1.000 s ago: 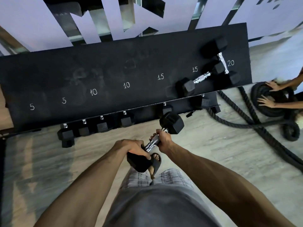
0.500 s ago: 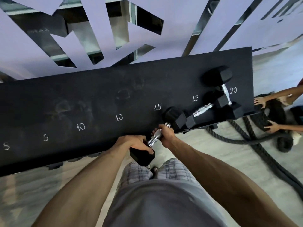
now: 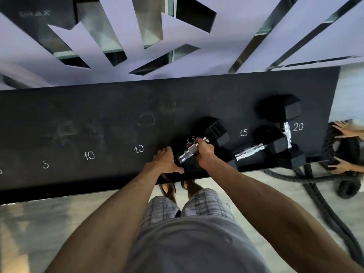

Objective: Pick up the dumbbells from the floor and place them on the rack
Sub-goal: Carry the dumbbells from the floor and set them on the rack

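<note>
A black hex dumbbell [image 3: 215, 131] with a chrome handle lies on the black rack top [image 3: 98, 125] by a chalked "15". My right hand [image 3: 204, 152] is wrapped around its handle. My left hand [image 3: 167, 160] cups the near head of the same dumbbell at the rack's front edge. A second 15 dumbbell [image 3: 262, 146] lies just to the right, and a 20 dumbbell [image 3: 283, 113] sits at the rack's far right end.
Chalk marks 5, 10, 10 run along the rack's left part. A thick black battle rope [image 3: 315, 194] trails over the floor at right, where another person's hands [image 3: 342, 127] handle its coil. My feet stand just below the rack's front edge.
Both hands lifted the dumbbell from floor height up onto the rack top by the "15" mark. My left hand shifted from the handle to the near head.
</note>
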{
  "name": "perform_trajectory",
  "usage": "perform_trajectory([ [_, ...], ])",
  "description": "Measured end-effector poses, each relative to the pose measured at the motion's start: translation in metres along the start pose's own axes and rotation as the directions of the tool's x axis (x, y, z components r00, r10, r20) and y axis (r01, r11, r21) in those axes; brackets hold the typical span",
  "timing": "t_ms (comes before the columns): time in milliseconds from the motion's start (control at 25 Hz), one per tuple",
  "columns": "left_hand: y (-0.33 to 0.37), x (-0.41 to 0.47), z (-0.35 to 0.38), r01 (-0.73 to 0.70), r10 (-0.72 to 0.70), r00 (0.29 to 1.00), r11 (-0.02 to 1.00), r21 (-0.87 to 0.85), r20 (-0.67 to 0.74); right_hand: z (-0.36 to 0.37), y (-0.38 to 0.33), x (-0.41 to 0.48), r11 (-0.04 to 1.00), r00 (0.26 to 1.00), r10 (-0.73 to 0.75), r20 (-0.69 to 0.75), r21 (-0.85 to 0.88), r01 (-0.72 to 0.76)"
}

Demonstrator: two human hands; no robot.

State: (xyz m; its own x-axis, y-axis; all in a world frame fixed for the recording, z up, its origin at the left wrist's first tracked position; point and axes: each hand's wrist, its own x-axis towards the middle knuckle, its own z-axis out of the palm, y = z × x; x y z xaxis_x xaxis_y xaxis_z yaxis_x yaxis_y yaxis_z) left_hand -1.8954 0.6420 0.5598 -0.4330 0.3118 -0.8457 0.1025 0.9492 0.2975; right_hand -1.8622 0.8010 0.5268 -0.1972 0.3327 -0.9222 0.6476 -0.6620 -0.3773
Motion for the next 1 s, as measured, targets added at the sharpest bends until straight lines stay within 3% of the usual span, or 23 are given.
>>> perform_trajectory([
  [320, 0.008, 0.011, 0.012, -0.021, 0.040, 0.986, 0.994, 0.111, -0.164, -0.006, 0.005, 0.015, 0.988, 0.988, -0.010, -0.156, -0.155, -0.014],
  [520, 0.026, 0.003, 0.042, 0.030, 0.040, 0.961, 0.968, 0.250, -0.272, -0.021, 0.011, 0.016, 0.954, 0.983, -0.049, -0.176, -0.300, -0.006],
  [760, 0.021, -0.001, 0.051, 0.008, 0.069, 0.954, 0.967, 0.255, -0.292, -0.033, 0.004, -0.004, 0.864, 0.992, -0.127, -0.017, -0.494, 0.102],
  [880, 0.019, -0.016, 0.049, -0.082, 0.242, 0.901, 0.910, 0.407, -0.361, -0.047, 0.011, -0.029, 0.703, 0.971, -0.226, 0.077, -0.678, 0.217],
  [1000, 0.013, -0.032, 0.042, -0.274, 0.556, 0.743, 0.761, 0.588, -0.372, -0.073, 0.039, -0.074, 0.571, 0.937, -0.303, 0.171, -0.755, 0.323],
])
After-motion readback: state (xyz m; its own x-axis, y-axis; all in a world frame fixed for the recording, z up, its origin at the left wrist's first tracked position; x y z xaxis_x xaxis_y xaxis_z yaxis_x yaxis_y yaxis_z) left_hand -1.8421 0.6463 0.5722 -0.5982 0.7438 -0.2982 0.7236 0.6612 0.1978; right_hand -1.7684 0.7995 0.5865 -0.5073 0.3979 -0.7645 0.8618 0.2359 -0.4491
